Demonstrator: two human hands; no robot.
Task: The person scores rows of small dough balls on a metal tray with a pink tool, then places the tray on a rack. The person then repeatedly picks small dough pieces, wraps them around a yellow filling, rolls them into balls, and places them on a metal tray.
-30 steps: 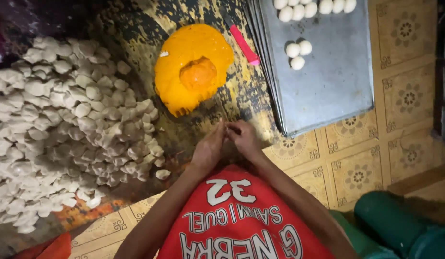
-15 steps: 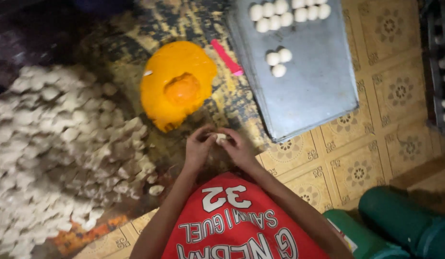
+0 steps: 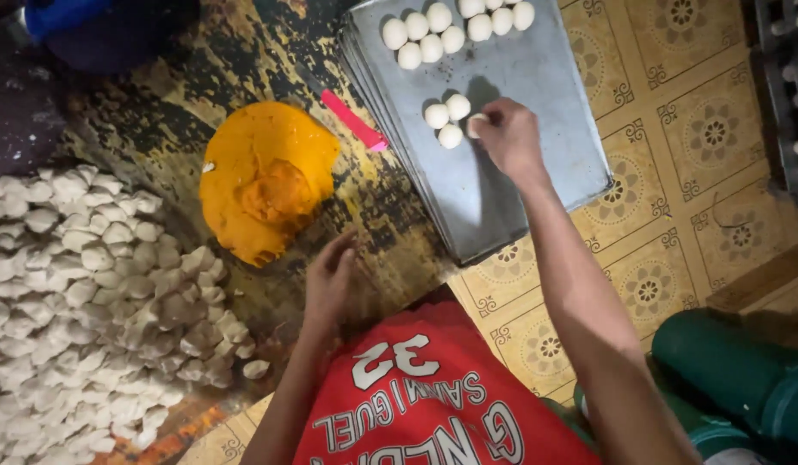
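Head view, looking straight down. Nearest the camera, at 6 o'clock, is the person's red shirt (image 3: 433,405) with white lettering.

Left hand (image 3: 330,280): just above the shirt, at about 7 o'clock of frame centre. Fingers loosely spread and empty, resting over the dark worn work surface (image 3: 201,77). It lies just beside the lower right edge of the orange filling mass (image 3: 266,176); contact not clear.

At 9 o'clock, well left of that hand: a large heap of pale dough pieces (image 3: 89,293), flattish and irregular, covering the surface out to the frame edge.

Right hand (image 3: 511,138): arm stretched to about 1 o'clock, over the grey metal baking tray (image 3: 537,69). Fingertips are pinched together on a small white dough ball (image 3: 475,126), which sits low over the tray; whether it touches the metal I cannot tell. Immediately at its 9 o'clock, a cluster of three white balls (image 3: 449,119) on the tray, touching one another.

Further, at 12 o'clock: a larger group of white balls (image 3: 442,30) along the tray's far edge.

A pink flat strip (image 3: 352,120) lies on the surface just beside the tray's left rim, between tray and filling.

Yellow patterned floor tiles (image 3: 700,129) lie at 3 o'clock.
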